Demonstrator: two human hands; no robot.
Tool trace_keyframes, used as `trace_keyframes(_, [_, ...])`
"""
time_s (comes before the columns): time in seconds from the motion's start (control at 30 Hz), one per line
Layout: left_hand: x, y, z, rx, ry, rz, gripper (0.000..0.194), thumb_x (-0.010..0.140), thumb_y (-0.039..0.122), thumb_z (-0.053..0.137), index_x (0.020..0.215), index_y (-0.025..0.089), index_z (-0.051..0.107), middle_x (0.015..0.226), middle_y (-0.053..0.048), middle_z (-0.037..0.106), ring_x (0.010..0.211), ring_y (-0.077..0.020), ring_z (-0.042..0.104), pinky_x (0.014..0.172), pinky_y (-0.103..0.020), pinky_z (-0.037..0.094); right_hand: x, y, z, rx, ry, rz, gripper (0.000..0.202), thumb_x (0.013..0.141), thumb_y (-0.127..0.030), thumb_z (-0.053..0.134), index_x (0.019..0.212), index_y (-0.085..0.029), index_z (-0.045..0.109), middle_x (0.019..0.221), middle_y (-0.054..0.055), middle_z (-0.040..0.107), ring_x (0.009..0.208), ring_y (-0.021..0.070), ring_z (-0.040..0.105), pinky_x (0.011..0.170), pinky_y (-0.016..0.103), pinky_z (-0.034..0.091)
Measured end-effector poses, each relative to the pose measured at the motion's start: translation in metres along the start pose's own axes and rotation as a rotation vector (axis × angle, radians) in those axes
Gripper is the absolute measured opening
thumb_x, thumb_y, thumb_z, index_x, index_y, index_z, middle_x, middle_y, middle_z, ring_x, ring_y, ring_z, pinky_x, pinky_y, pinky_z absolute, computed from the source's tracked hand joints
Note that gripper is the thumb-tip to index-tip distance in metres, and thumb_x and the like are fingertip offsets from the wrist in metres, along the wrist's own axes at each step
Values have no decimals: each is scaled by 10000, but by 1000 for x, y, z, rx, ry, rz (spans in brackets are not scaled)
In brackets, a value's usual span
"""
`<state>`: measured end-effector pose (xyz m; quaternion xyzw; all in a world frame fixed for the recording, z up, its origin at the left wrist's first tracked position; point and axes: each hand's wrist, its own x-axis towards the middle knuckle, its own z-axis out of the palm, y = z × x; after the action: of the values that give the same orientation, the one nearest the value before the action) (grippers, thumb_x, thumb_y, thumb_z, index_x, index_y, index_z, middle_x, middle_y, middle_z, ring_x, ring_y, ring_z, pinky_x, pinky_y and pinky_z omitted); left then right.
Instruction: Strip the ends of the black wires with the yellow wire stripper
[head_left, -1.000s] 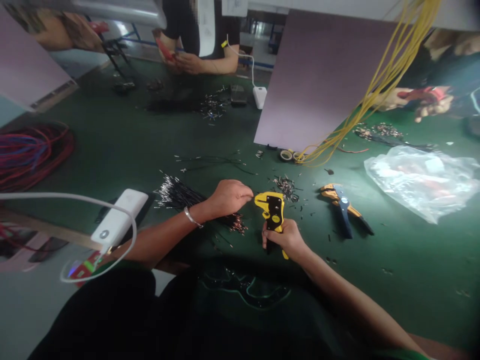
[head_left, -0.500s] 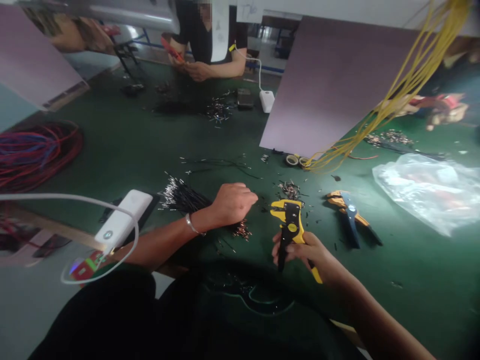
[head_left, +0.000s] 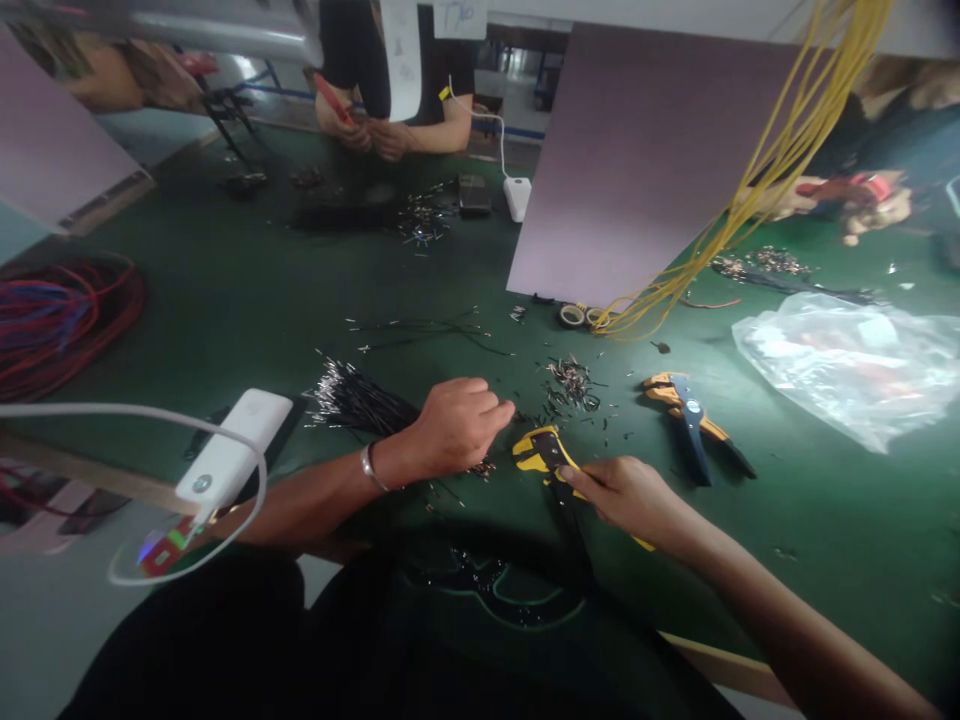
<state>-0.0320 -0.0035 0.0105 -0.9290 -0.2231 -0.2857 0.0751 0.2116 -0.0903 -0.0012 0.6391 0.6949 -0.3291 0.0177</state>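
My left hand (head_left: pixel 463 425) is closed above the right end of a bundle of black wires (head_left: pixel 364 398) with pale tips; what its fingers pinch, if anything, is too small to make out. My right hand (head_left: pixel 630 495) is wrapped round a yellow and black wire stripper (head_left: pixel 551 455), whose jaws point left toward my left hand without touching it. Copper-coloured wire ends (head_left: pixel 484 467) show just under my left hand. Beyond the stripper lies a pile of small black and copper scraps (head_left: pixel 570 385).
An orange and blue stripper (head_left: pixel 694 415) and a clear plastic bag (head_left: pixel 855 365) lie at right. Yellow wires (head_left: pixel 795 160) hang beside a pale panel (head_left: pixel 637 150). A white power bank (head_left: pixel 236 445) and red-blue coils (head_left: pixel 64 320) are at left. Other people's hands work across the table.
The stripper has turned and moved left, nearer my left hand, and its jaws now point left. My right thumb now lies over its body. The whole view has shifted slightly.
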Motion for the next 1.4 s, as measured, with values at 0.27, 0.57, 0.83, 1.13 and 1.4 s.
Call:
trace_keyframes(0.27, [-1, 3, -1, 22, -36, 38, 132, 766, 70, 510, 771, 154, 613, 544, 5, 450, 572, -150, 374, 516, -303, 307, -1, -4, -8, -104, 304, -151, 355, 887, -384, 473, 687, -184, 686, 648, 74, 682, 572, 182, 629, 517, 276, 377])
trace_keyframes(0.57, [1, 8, -5, -2, -86, 63, 123, 780, 104, 508, 741, 155, 614, 551, 0, 467, 577, -152, 388, 529, -301, 325, 32, -43, -14, 713, 260, -294, 165, 732, -321, 677, 813, -186, 726, 757, 43, 732, 675, 186, 674, 638, 309, 537])
trace_keyframes(0.83, [4, 6, -6, -135, -58, 48, 188, 798, 91, 465, 691, 169, 597, 518, 15, 469, 529, -137, 352, 496, -287, 281, 36, -40, -5, 1137, 37, -265, 89, 692, -262, 750, 688, -175, 729, 614, 32, 701, 591, 163, 657, 614, 309, 545])
trace_keyframes(1.13, [9, 11, -11, -196, -95, 19, 253, 831, 115, 442, 617, 173, 565, 498, 13, 472, 512, -130, 363, 490, -286, 273, 36, -37, 0, 1321, -70, -269, 112, 690, -262, 771, 736, -163, 747, 644, 41, 719, 577, 156, 664, 593, 303, 556])
trace_keyframes(1.4, [6, 12, -10, -184, -131, 8, 227, 818, 121, 445, 622, 166, 551, 521, 0, 496, 532, -133, 390, 509, -294, 289, 37, -43, -1, 1206, 21, -284, 44, 689, -198, 691, 695, -166, 722, 599, 11, 689, 529, 139, 636, 566, 287, 545])
